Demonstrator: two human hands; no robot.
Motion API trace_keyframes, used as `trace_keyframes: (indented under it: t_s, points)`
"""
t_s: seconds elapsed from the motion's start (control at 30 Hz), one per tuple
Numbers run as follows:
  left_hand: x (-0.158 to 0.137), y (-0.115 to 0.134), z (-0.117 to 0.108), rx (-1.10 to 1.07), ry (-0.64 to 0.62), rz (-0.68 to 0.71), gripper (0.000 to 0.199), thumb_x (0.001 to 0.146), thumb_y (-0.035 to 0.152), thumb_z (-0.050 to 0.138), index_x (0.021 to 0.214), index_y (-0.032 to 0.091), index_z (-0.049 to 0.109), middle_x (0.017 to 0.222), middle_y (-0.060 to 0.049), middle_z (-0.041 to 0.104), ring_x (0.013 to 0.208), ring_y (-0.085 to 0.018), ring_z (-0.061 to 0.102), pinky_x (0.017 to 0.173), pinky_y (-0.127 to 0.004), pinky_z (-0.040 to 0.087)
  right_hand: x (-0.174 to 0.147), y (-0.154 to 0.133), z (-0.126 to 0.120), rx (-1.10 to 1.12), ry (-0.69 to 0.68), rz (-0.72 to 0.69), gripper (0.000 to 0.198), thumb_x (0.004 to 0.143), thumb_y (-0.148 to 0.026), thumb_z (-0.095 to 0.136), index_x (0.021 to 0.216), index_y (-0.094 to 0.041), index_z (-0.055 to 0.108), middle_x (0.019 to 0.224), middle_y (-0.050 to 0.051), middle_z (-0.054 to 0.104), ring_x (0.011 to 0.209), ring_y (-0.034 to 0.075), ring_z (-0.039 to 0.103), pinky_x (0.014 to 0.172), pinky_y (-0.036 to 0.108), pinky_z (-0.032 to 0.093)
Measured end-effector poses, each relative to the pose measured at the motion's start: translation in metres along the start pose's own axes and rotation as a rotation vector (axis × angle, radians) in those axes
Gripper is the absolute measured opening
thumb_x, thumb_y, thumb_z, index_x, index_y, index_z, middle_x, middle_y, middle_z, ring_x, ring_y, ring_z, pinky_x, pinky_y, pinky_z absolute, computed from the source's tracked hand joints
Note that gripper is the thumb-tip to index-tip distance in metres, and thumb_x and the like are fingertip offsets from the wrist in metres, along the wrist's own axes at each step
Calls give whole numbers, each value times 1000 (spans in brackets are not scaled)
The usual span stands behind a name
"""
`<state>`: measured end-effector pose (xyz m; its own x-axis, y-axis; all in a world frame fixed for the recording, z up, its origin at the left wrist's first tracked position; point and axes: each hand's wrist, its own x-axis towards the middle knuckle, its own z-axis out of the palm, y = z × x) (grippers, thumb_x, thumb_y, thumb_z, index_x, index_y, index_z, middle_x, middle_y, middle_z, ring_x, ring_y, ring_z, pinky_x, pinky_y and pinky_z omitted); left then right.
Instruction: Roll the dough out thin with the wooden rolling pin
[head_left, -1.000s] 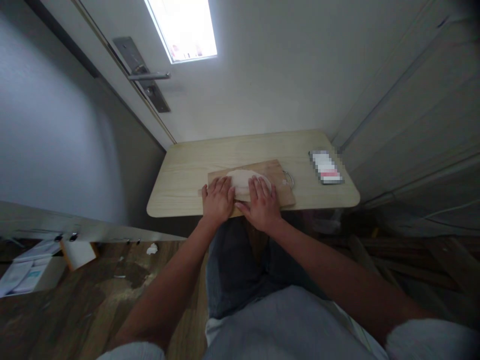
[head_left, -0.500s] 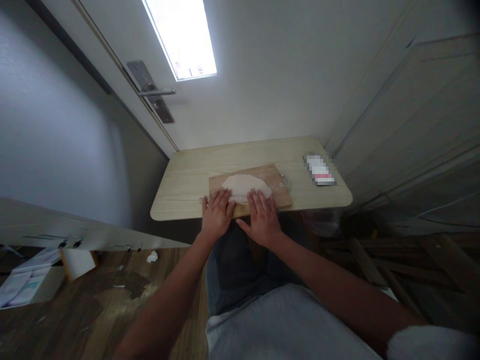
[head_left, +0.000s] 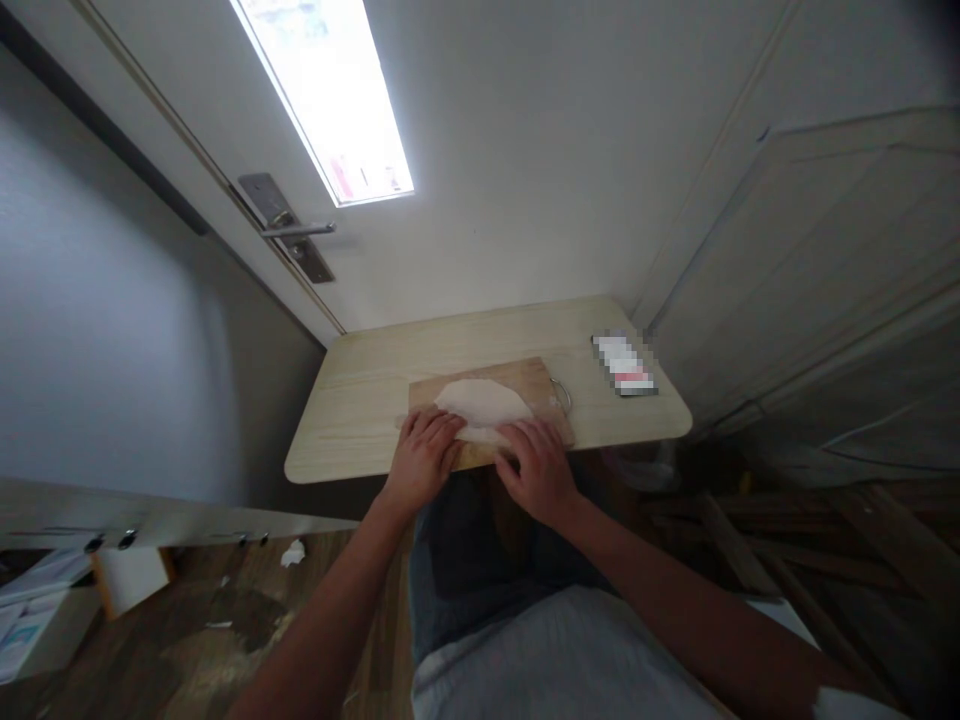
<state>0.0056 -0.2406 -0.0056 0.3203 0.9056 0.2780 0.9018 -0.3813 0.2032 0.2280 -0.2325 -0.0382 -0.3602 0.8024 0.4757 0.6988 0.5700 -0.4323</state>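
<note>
A flat pale sheet of dough (head_left: 484,400) lies on a wooden cutting board (head_left: 525,372). Along its near side the dough looks rolled over a rolling pin (head_left: 400,421), of which only a pale end shows past my left hand. My left hand (head_left: 426,452) is curled over the left part of this roll, its fingers close together. Over the right part bends my right hand (head_left: 538,465), fingertips on the roll and thumb held lower at the board's near edge. Both palms hide most of the pin.
The board rests on a narrow light wood table (head_left: 360,400) against a white door with a metal handle (head_left: 300,230). A blurred-out phone (head_left: 624,362) lies at the table's right. Papers in a box (head_left: 45,620) stand on the floor at left; wooden slats (head_left: 795,560) are at right.
Both hands have drawn slightly toward me over the board, and the right fingers have gone from stretched to curled. The whole view has shifted, so the table appears lower.
</note>
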Motion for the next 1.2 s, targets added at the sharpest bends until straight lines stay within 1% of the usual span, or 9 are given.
trace_keyframes:
  t_s: [0.17,0.27,0.33,0.53,0.73,0.87,1.0,1.07,1.2]
  points:
    - [24,19,8,-30,-44,24,32,99,32,48,126,23,63,131,-7,66,128,-26,52,113,-47,33,10,31,-9,-27,51,86,23,99,-31,45,103,-20,65,105,8,68,106,25,55,101,42,35]
    - [30,25,20,-58,-50,-1,30,97,32,52,123,24,65,130,-6,66,123,-25,54,108,-44,37,16,45,-7,-124,62,165,23,98,-31,47,90,-19,64,95,8,67,98,25,54,92,38,36]
    - [30,28,27,-67,-31,-30,30,97,34,53,123,25,65,130,-5,66,121,-25,55,106,-44,38,19,51,-4,-180,75,209,20,97,-30,49,87,-19,62,92,8,66,95,25,53,88,37,35]
    - [26,36,27,-33,-11,-88,31,99,35,49,125,26,64,127,-6,68,119,-26,56,104,-48,36,31,53,2,-231,87,269,19,98,-29,47,90,-20,61,93,8,66,92,25,52,82,35,31]
    - [23,32,20,-26,-13,-118,30,96,33,54,123,26,65,124,-5,69,118,-27,56,102,-47,38,44,47,2,-204,-11,284,19,98,-28,46,96,-19,62,93,8,68,95,25,54,82,35,30]
    - [22,31,23,-58,-4,-159,29,92,33,58,119,26,67,121,-6,69,116,-27,57,101,-46,40,52,37,4,-262,-54,334,20,94,-22,48,107,-19,62,102,10,68,102,27,53,86,39,30]
    - [30,38,23,-75,34,-202,29,89,36,60,115,25,68,123,-6,68,118,-27,57,103,-46,40,62,27,6,-311,-55,329,25,93,-20,48,112,-21,64,110,11,67,110,29,50,98,45,27]
    - [40,41,23,-53,46,-222,30,94,39,53,116,25,67,126,-7,67,121,-27,55,107,-48,37,65,25,9,-313,-58,328,27,95,-24,47,118,-22,63,114,11,66,111,29,50,103,48,24]
    - [63,39,26,62,25,-269,40,102,43,35,129,27,60,140,-9,59,133,-30,47,115,-61,22,67,28,16,-323,-46,322,36,99,-34,44,130,-22,58,130,13,62,121,30,46,105,51,23]
